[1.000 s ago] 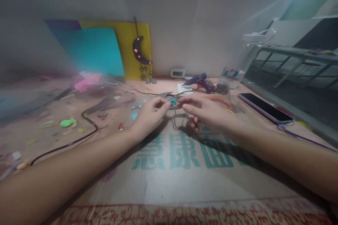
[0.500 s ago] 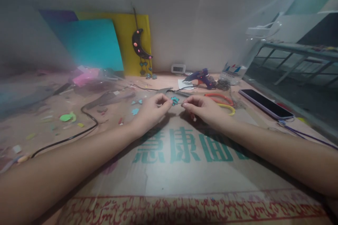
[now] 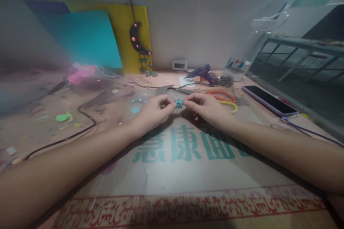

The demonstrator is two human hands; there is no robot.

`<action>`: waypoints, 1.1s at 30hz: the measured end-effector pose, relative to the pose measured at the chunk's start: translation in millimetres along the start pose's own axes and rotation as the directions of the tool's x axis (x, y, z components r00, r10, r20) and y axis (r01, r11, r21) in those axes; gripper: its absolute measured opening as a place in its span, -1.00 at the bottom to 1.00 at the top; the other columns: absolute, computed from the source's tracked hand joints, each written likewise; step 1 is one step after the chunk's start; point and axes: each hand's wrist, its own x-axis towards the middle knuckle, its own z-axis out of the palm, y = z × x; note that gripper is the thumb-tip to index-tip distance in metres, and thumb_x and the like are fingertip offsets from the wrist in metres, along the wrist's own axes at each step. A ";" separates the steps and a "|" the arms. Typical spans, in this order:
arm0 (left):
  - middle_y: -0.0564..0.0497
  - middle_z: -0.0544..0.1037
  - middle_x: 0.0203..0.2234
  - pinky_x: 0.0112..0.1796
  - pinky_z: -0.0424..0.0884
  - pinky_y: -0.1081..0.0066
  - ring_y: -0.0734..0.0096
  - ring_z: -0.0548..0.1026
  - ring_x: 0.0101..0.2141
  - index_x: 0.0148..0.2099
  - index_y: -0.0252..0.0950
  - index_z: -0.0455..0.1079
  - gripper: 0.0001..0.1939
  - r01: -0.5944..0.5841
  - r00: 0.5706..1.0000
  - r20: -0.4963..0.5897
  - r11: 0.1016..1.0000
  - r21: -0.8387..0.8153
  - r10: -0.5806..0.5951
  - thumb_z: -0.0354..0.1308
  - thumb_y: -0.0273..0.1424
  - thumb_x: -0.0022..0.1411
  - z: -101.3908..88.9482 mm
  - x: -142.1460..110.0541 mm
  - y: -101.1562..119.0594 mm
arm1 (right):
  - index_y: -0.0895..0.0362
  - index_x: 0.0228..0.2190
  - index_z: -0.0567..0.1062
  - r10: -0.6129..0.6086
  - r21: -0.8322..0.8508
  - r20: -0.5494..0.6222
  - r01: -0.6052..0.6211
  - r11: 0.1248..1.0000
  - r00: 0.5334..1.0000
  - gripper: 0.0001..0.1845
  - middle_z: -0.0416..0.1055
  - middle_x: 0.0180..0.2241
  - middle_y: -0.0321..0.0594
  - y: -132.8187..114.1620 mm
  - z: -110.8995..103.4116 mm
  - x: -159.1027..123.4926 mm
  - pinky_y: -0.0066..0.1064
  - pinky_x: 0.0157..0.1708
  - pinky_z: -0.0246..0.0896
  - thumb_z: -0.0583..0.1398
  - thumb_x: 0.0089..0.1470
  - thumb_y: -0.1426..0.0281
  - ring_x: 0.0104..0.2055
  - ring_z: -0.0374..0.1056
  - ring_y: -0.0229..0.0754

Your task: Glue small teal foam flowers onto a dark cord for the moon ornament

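Observation:
A small blue flower [image 3: 178, 104] with a dark edge is held just above the cardboard sheet [image 3: 161, 182]. My left hand [image 3: 160, 110] pinches its left side between thumb and forefinger. From the other side, the closed thumb and forefinger of my right hand [image 3: 201, 105] meet the flower's right edge; what they pinch is too small to make out. Left of my left hand lie a loose light-blue flower [image 3: 135, 110] and several small blue pieces [image 3: 142, 100]. Behind my hands rest scissors [image 3: 222, 97] with red and yellow handles.
A purple glue gun [image 3: 202, 74] and a small white digital display [image 3: 179, 65] stand at the back. A phone [image 3: 269, 100] lies right. A black moon ornament [image 3: 138, 39] hangs before a yellow sheet [image 3: 120, 32]. A black cable [image 3: 67, 141] and scraps cover the left side.
My right fingertips have moved left, closing the small gap to the blue flower. The flower looks slightly turned in my left fingers. The whole view has shifted a little.

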 end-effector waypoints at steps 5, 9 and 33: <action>0.05 0.51 -0.47 -0.30 0.32 0.42 0.34 0.45 -0.36 -0.39 -0.28 0.37 -0.79 0.034 0.998 0.049 0.999 0.005 -0.035 0.07 -0.26 0.20 0.0 -0.9 0.4 | 0.17 -0.37 0.49 -0.032 -0.079 0.002 0.032 0.996 0.999 -0.65 0.28 -0.65 -0.40 0.1 -0.6 1.2 -0.53 -0.69 -0.01 0.25 0.04 0.11 -0.66 0.14 -0.38; 0.05 0.51 -0.47 -0.30 0.31 0.41 0.36 0.44 -0.37 -0.37 -0.30 0.40 -0.73 0.019 0.997 0.081 1.000 0.000 -0.019 0.05 -0.22 0.24 0.0 -0.7 -0.4 | 0.18 -0.42 0.50 -0.063 -0.133 -0.002 0.062 0.989 0.998 -0.59 0.30 -0.63 -0.38 -0.3 -1.7 0.9 -0.51 -0.66 -0.03 0.27 0.01 0.05 -0.63 0.13 -0.38; 0.09 0.44 -0.55 -0.44 0.21 0.47 0.48 0.35 -0.50 -0.42 -0.32 0.39 -0.67 0.008 0.996 0.093 0.998 0.062 -0.014 0.05 -0.19 0.26 0.9 -2.1 2.7 | 0.17 -0.34 0.49 -0.216 -0.269 -0.003 0.207 0.941 0.976 -0.72 0.38 -0.57 -0.34 5.1 -4.5 0.9 -0.50 -0.63 0.08 0.21 0.11 0.18 -0.59 0.25 -0.32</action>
